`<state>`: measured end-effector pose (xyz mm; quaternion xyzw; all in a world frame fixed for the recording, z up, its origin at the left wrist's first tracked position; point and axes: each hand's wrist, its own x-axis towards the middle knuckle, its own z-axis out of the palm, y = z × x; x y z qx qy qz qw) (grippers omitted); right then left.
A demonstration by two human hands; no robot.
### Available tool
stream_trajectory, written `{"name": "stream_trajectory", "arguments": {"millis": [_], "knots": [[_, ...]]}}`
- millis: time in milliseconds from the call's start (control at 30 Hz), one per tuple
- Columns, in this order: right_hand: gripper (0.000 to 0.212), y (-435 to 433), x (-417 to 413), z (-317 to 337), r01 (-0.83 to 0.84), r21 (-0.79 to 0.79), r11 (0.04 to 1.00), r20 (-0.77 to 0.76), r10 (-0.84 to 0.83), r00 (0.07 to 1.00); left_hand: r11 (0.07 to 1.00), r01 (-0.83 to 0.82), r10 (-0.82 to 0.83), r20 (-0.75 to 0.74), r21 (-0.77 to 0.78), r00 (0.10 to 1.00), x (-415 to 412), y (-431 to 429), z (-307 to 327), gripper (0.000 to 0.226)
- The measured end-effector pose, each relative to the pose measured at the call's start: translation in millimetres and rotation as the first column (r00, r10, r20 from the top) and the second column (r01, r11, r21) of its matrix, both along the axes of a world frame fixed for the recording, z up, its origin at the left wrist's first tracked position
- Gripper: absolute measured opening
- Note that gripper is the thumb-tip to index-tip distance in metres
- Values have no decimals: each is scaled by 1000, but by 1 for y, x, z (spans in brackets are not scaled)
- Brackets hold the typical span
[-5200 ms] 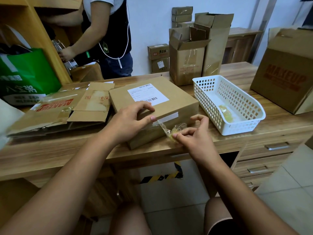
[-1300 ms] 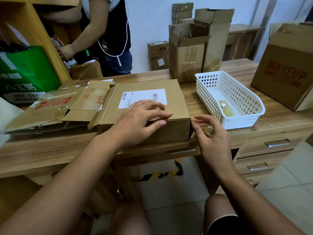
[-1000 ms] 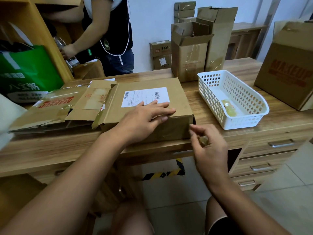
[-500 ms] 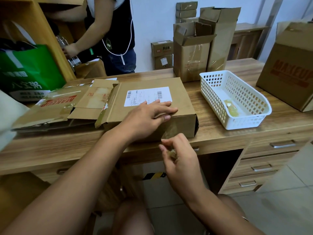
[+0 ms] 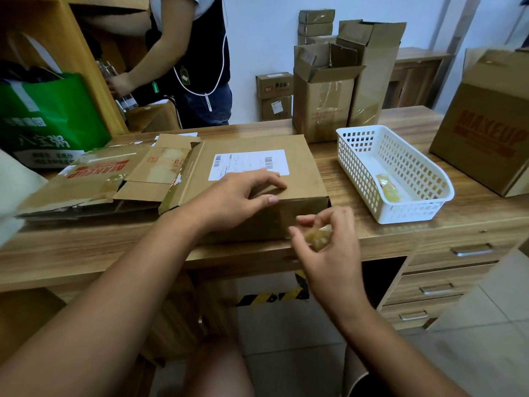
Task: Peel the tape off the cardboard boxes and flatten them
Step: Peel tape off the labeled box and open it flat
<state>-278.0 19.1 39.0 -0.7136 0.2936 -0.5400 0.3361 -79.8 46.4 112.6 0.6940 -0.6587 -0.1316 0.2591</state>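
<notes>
While the left hand [image 5: 243,196] presses fingertips down on the box [image 5: 300,173] to steady it, the right hand [image 5: 332,253] pinches a tape wad [image 5: 316,239] at the box's 5 o'clock (basket [image 5: 406,214] at 3 o'clock, likely its destination).

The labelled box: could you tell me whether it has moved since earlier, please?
Yes. The box has turned: its front now runs along the desk edge, not askew.

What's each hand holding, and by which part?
Right hand pinches a crumpled tape wad in its fingertips. Left hand only presses on the box, near its top front edge.
</notes>
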Motion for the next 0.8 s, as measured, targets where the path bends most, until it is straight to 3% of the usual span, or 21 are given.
{"name": "stream_trajectory", "arguments": {"millis": [100,233,533,700,800], "knots": [[41,-17,-8,2,-19,91,996,17,18,1000,997,-5,-3,109,77,994,13,6,4,34],[37,-21,-12,3,-57,163,985,80,44,996,990,10,-22,85,140,996,26,14,2,44],[34,-1,-2,-9,-60,160,985,-67,72,995,995,-72,62,137,74,989,16,14,-5,39],[36,10,10,-9,-50,128,991,-56,58,997,995,-79,72,117,56,991,17,13,-7,39],[38,22,18,-9,-132,130,983,-89,144,985,995,-87,82,96,45,992,17,11,-8,39]]}}
